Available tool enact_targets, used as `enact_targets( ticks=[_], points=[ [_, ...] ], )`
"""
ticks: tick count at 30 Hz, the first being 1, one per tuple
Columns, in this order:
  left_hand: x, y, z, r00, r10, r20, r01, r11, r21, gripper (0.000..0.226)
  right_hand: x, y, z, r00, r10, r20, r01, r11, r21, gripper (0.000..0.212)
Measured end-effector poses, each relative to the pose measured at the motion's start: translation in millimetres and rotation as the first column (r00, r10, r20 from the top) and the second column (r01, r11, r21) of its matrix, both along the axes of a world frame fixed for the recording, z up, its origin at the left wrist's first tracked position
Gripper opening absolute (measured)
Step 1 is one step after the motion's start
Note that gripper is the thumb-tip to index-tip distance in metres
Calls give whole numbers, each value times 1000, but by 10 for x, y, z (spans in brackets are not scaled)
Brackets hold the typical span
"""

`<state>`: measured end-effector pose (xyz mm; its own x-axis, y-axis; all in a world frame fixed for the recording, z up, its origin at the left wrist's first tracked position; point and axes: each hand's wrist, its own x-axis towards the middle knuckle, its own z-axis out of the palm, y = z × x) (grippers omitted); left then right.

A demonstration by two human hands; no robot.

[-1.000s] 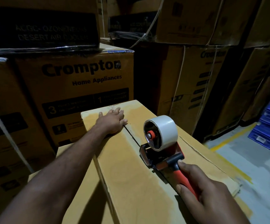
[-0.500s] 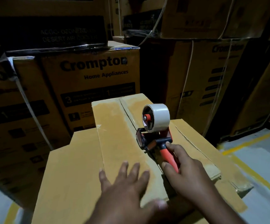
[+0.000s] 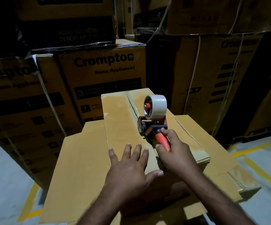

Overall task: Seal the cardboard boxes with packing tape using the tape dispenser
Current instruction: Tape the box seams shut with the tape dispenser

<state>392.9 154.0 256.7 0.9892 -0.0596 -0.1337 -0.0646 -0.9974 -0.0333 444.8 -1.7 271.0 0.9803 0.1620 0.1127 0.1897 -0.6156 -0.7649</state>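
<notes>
A long plain cardboard box (image 3: 120,120) lies on top of a wider flat box (image 3: 82,159). Its top flaps meet at a centre seam, and glossy tape covers the far part of that seam. The tape dispenser (image 3: 154,120), red and black with a white tape roll, sits on the seam about halfway along the box. My right hand (image 3: 175,151) grips its red handle. My left hand (image 3: 130,166) rests flat with fingers spread on the near end of the left flap, thumb at the box's front edge.
Stacks of printed Crompton cartons (image 3: 102,72) wall in the back and left. More strapped cartons (image 3: 220,75) stand at the right. Grey floor with yellow lines (image 3: 253,166) shows at right and lower left.
My left hand has left the far end of the box and now lies on the near end. The dispenser has been drawn along the seam toward me, and the view has pulled back.
</notes>
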Motion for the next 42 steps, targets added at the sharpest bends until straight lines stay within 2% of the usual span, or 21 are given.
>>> enact_targets(
  ticks=[5,11,22,28,32,36,39,42],
  points=[
    [-49,-1,-37,999,-2,34,1,1000,24,95,-25,-3,4,1000,21,9,-21,999,-39,51],
    [-66,-317,-75,999,32,30,-32,999,-20,67,-19,-37,42,999,40,12,-38,995,-91,55],
    [-42,-316,-110,958,-248,142,255,966,-34,56,0,-77,302,994,107,19,-100,972,-214,55],
    [-80,-280,-240,881,-301,365,361,927,-106,48,-92,-162,340,994,111,7,-106,966,-236,56],
    [-85,-334,-304,875,-276,398,347,931,-117,49,-198,-241,369,994,112,-11,-111,959,-261,54],
    [-187,-452,-271,818,-219,531,346,926,-152,41,-337,-353,377,995,96,2,-91,958,-273,50],
    [-235,-527,-355,733,-93,674,335,912,-238,38,-460,-415,378,995,101,14,-93,951,-294,48],
    [-286,-584,-495,685,49,727,311,882,-353,27,-572,-472,393,994,107,16,-96,940,-328,48]
  ],
)
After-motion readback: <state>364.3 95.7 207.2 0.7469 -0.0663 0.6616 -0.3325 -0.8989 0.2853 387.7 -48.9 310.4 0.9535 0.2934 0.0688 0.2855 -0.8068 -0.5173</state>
